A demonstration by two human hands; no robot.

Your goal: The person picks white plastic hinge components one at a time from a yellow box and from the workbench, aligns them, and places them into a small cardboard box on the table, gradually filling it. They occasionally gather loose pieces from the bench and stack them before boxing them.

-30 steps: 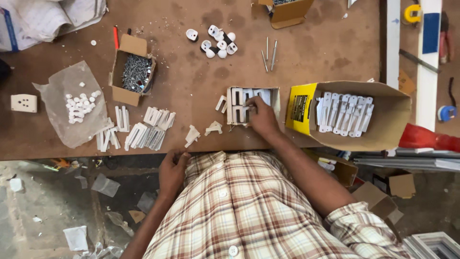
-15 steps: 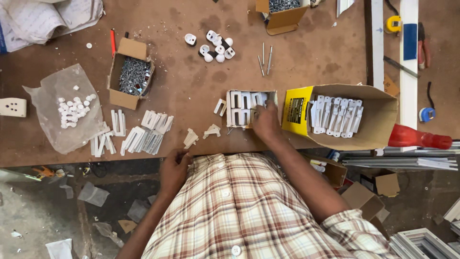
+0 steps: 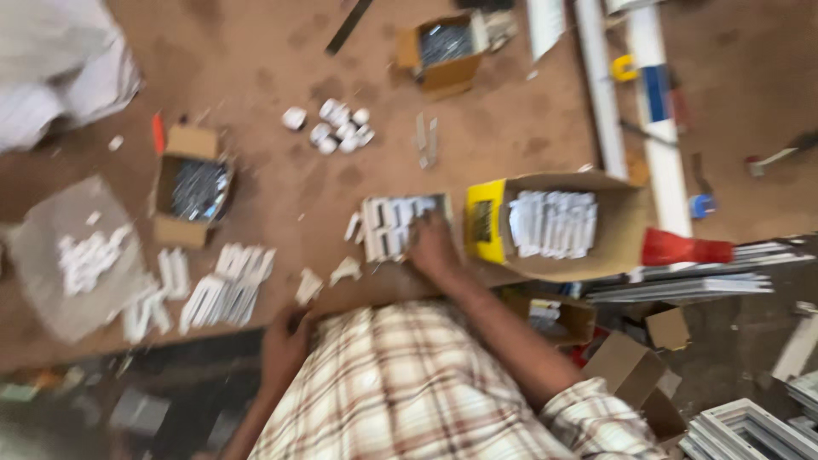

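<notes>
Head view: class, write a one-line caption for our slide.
Right hand reaches into a small box of white parts beside a yellow-ended carton; left hand rests at the brown table's edge.

Two hands [image 3: 433,247] [image 3: 285,345]; three open cardboard boxes [image 3: 192,187] [image 3: 443,51] [image 3: 554,226]; one small tray [image 3: 392,226].

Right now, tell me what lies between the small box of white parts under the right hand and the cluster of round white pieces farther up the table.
In the head view, bare brown tabletop separates the small box from the round white pieces.
</notes>
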